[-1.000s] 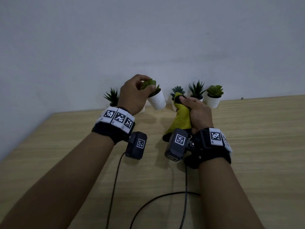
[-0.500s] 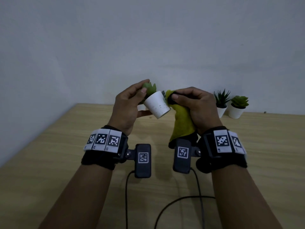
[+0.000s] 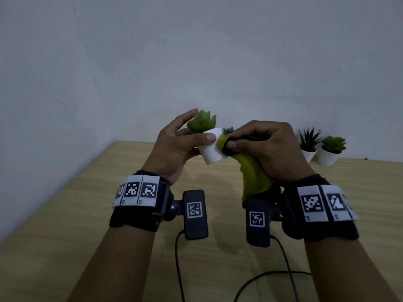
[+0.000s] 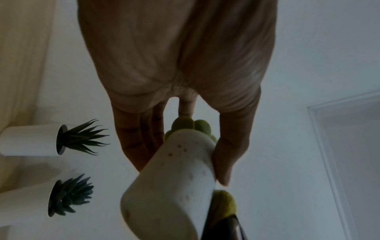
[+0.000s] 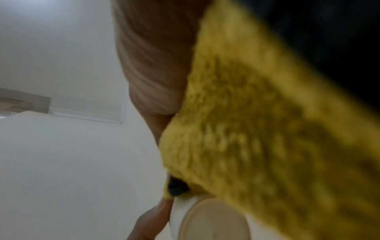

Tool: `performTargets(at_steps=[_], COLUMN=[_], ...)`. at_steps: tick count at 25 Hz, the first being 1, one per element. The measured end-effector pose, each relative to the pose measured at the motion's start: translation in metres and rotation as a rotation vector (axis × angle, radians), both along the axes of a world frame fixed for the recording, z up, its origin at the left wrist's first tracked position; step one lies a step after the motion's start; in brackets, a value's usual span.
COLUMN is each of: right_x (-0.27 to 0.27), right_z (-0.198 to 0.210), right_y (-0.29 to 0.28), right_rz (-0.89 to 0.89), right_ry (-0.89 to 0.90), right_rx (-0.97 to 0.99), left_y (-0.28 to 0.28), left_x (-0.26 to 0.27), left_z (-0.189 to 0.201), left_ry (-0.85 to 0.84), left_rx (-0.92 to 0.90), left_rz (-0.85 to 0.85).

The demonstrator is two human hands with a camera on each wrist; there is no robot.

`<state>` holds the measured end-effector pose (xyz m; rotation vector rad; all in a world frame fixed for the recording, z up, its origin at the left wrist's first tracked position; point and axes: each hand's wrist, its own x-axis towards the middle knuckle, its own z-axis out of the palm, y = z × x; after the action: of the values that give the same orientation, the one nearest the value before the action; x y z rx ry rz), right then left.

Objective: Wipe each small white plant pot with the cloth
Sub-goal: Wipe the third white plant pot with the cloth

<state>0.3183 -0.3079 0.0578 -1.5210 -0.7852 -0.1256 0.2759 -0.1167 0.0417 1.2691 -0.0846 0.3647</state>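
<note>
My left hand (image 3: 185, 140) holds a small white plant pot (image 3: 211, 149) with a light green succulent, lifted above the table and tilted, thumb on its side. In the left wrist view the pot (image 4: 174, 181) shows brown specks, pinched between thumb and fingers. My right hand (image 3: 259, 144) grips a yellow cloth (image 3: 254, 175) and presses it against the pot's right side. The cloth (image 5: 257, 129) fills the right wrist view, with the pot's base (image 5: 213, 222) below it.
Two more white pots with plants (image 3: 308, 147) (image 3: 330, 152) stand at the back right by the wall, another (image 3: 227, 130) peeks behind the held pot. Two pots (image 4: 30, 140) (image 4: 61, 198) show in the left wrist view. Cables (image 3: 283, 273) trail over the wooden table (image 3: 87, 214).
The left hand lifted the pot from the row by the wall and brought it toward me. The right hand rose with the cloth, which now presses on the pot's side.
</note>
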Motion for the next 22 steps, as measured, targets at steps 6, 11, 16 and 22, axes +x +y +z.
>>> performTargets(at_steps=[6, 11, 16, 22], right_x=[-0.0009, 0.0002, -0.0006, -0.0012], right_z=[-0.0022, -0.002, -0.001, -0.0001], right_y=[0.0052, 0.0065, 0.006, 0.0049], right_rz=[-0.021, -0.085, -0.05, -0.01], right_ry=[-0.038, -0.003, -0.021, 0.007], right_rx=[-0.065, 0.043, 0.019, -0.019], left_y=[0.006, 0.0012, -0.0011, 0.0015], left_x=[0.0038, 0.0062, 0.0079, 0.0077], left_z=[-0.0079, -0.0078, -0.0083, -0.0038], left_ry=[-0.034, -0.036, -0.033, -0.044], left_rx=[-0.093, -0.084, -0.068, -0.094], left_rz=[-0.063, -0.054, -0.051, -0.002])
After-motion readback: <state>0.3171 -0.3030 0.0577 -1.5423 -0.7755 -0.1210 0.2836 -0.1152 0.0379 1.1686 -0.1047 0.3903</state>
